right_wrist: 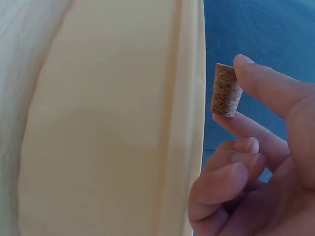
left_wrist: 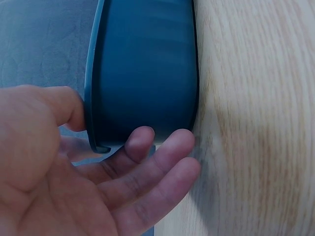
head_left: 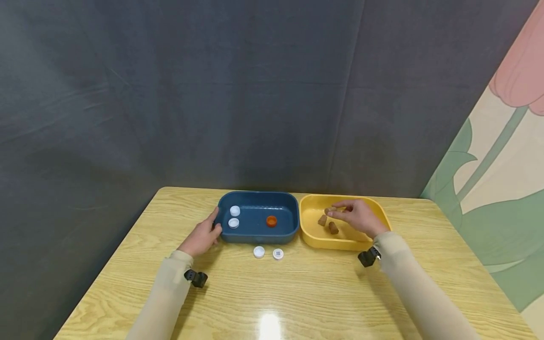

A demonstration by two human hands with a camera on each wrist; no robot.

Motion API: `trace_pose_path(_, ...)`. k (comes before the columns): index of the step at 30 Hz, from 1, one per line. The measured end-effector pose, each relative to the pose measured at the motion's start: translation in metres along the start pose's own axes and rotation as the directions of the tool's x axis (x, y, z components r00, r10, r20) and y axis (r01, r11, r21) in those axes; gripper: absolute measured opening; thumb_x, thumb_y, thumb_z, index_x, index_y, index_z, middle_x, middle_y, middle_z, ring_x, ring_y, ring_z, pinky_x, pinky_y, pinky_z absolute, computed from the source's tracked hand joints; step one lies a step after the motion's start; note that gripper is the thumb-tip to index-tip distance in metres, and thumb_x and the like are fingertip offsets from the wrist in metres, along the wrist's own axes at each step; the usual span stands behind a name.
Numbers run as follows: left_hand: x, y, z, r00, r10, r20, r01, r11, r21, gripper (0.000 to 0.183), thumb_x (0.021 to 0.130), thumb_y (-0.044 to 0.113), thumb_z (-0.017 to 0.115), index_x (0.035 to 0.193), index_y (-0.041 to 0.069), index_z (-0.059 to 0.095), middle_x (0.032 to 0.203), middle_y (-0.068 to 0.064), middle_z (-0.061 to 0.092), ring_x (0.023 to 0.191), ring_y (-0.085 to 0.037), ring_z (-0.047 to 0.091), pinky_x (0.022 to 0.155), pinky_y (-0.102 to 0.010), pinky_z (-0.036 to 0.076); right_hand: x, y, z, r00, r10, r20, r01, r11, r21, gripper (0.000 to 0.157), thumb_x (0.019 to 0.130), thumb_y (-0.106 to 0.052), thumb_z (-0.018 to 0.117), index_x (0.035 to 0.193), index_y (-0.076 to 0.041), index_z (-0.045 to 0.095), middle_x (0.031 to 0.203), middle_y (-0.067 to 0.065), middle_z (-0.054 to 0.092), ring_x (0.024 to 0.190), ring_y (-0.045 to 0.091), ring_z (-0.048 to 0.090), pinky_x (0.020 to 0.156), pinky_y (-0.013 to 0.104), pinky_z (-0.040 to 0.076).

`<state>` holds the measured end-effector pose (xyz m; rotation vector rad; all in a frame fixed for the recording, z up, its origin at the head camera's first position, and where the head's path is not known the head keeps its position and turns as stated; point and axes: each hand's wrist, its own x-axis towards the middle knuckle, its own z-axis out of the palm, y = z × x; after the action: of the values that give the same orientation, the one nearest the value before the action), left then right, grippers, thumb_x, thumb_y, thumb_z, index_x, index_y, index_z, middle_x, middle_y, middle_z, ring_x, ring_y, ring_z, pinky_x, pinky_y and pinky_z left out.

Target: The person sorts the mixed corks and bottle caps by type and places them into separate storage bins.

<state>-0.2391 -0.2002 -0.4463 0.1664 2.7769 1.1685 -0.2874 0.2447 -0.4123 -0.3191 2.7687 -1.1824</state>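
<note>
My right hand is over the yellow tray. Between thumb and index fingertip it pinches a tapered cork stopper, its other fingers curled inward. More cork stoppers lie on that tray's floor, one partly covered by the fingers in the head view. At the left end of the blue tray, my left hand holds the rim, its thumb on the edge and other fingers bent by the outer wall. Inside the blue tray are two white caps and an orange cap.
Two more white caps, one plain and one with a square mark, lie on the wooden table before the blue tray. The trays stand side by side near the back edge, with a dark curtain behind.
</note>
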Motion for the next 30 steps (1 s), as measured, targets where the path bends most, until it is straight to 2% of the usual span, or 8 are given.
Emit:
trace_pose_path(5,0.001,-0.001,0.000,1.000,0.002,-0.003,-0.002,1.000,0.002,0.066,0.105,0.017,0.040,0.161,0.004,0.009,0.079,-0.016,0.063,0.069,-0.025,0.059,0.056,-0.031,0.041,0.003,0.007,-0.001,1.000,0.028,0.008,-0.028,1.000,-0.001,0.049,0.090,-0.040,0.074,0.125,-0.006,0.070,0.088,0.010,0.059,0.063,0.015,0.041,0.053,0.027,0.037)
trace_pose_path(11,0.000,-0.001,0.001,1.000,-0.002,-0.001,0.002,1.000,0.004,0.066,0.105,0.017,0.040,0.161,0.004,0.009,0.079,-0.016,0.063,0.069,-0.025,0.058,0.057,-0.031,0.041,0.005,0.012,-0.001,0.999,0.049,0.011,-0.049,0.999,-0.017,0.053,0.090,-0.040,0.074,0.127,-0.004,0.068,0.092,0.012,0.060,0.062,0.017,0.044,0.053,0.029,0.039)
trace_pose_path(18,0.001,-0.002,0.000,1.000,-0.003,-0.003,0.003,1.000,0.000,0.066,0.104,0.017,0.040,0.161,0.004,0.009,0.079,-0.015,0.063,0.067,-0.023,0.057,0.057,-0.031,0.041,0.006,0.013,-0.001,0.998,0.055,0.017,-0.054,0.997,-0.054,0.054,0.091,-0.038,0.072,0.130,0.000,0.066,0.119,0.021,0.062,0.078,0.022,0.050,0.061,0.033,0.044)
trace_pose_path(24,0.001,-0.002,0.000,1.000,-0.003,0.004,0.003,1.000,-0.016,0.066,0.105,0.018,0.040,0.161,0.005,0.008,0.080,-0.016,0.062,0.068,-0.025,0.058,0.057,-0.031,0.041,0.007,0.014,0.000,0.999,0.038,0.015,-0.037,0.998,-0.055,0.050,0.092,-0.030,0.072,0.128,0.004,0.066,0.109,0.021,0.066,0.071,0.020,0.051,0.059,0.032,0.045)
trace_pose_path(27,0.001,-0.002,0.000,1.000,-0.005,0.007,0.005,1.000,-0.016,0.066,0.105,0.018,0.040,0.161,0.005,0.008,0.080,-0.015,0.062,0.068,-0.024,0.057,0.057,-0.031,0.041,0.008,0.014,0.000,0.999,0.047,0.016,-0.046,0.997,-0.059,0.052,0.092,-0.034,0.072,0.129,0.002,0.066,0.105,0.020,0.066,0.065,0.018,0.050,0.056,0.031,0.043)
trace_pose_path(30,0.001,-0.002,0.000,1.000,-0.005,0.006,0.005,1.000,-0.015,0.066,0.105,0.018,0.040,0.161,0.005,0.008,0.080,-0.015,0.062,0.068,-0.024,0.057,0.057,-0.031,0.042,0.008,0.013,0.001,0.999,0.036,0.008,-0.035,0.997,-0.063,0.052,0.092,-0.034,0.072,0.128,0.002,0.066,0.108,0.021,0.066,0.069,0.018,0.051,0.058,0.031,0.044)
